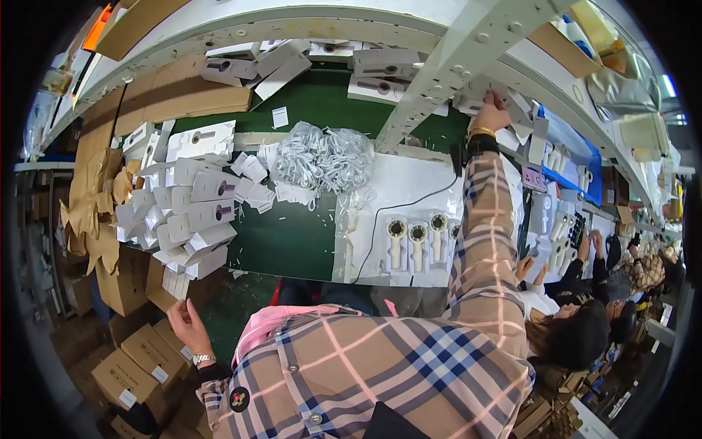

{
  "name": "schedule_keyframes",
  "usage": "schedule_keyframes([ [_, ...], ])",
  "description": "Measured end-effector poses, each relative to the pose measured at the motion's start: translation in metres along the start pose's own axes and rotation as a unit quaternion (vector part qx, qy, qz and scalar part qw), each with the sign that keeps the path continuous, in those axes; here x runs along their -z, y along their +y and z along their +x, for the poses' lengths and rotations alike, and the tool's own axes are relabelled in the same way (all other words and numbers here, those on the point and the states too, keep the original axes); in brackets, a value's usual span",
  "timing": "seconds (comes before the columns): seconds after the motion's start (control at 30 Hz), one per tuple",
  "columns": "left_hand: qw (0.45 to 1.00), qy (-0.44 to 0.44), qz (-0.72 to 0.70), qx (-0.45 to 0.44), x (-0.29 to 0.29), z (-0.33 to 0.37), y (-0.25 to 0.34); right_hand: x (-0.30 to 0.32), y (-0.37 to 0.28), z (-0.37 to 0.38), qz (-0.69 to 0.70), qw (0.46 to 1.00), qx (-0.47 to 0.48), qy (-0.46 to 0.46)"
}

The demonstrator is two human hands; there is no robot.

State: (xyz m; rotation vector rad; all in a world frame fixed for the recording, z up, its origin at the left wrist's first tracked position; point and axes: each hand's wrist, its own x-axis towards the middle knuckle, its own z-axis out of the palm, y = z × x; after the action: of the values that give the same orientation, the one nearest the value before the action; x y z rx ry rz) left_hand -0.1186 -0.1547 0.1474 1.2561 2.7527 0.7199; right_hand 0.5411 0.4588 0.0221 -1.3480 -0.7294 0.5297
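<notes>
My right hand (491, 115) reaches to the far right of the bench, among white boxes (514, 110). Its fingers are curled together; what they hold, if anything, is hidden. Low at the left, off the bench, my left hand (189, 329) has its fingers apart and holds nothing. It is near an open brown carton (162, 293) with white boxes inside. Several white handheld fans (417, 238) lie in a row left of my right forearm. A plastic bag of white cables (322, 157) rests at the middle of the bench.
White boxes (190, 194) are piled at the left, with folded white papers (256, 190) beside them. A black cable (376, 219) crosses the white sheet. A metal post (439, 80) rises near my right arm. Co-workers' hands (525, 269) and a blue tray (581, 168) are at the right.
</notes>
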Motion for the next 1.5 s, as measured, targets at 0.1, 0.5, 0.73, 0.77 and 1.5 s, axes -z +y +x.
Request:
schedule_keyframes([
  [0.1, 0.981, -0.031, -0.084, -0.171, 0.007, 0.021, 0.078, 0.04, -0.031, -0.052, -0.112, 0.983, 0.142, 0.042],
  [0.5, 0.779, -0.205, -0.195, -0.56, -0.083, 0.042, 0.287, 0.145, -0.181, -0.394, 0.132, 0.959, -0.233, -0.089],
  [0.73, 0.759, -0.389, -0.083, -0.515, -0.144, 0.028, 0.213, 0.114, -0.16, -0.508, 0.111, 0.847, -0.425, -0.298],
  [0.77, 0.769, -0.402, -0.033, -0.497, -0.15, 0.03, 0.194, 0.119, -0.153, -0.511, 0.11, 0.848, -0.425, -0.296],
  [1.5, 0.816, -0.451, 0.088, -0.351, -0.127, 0.031, 0.069, -0.078, 0.003, -0.518, -0.5, 0.647, 0.252, -0.518],
])
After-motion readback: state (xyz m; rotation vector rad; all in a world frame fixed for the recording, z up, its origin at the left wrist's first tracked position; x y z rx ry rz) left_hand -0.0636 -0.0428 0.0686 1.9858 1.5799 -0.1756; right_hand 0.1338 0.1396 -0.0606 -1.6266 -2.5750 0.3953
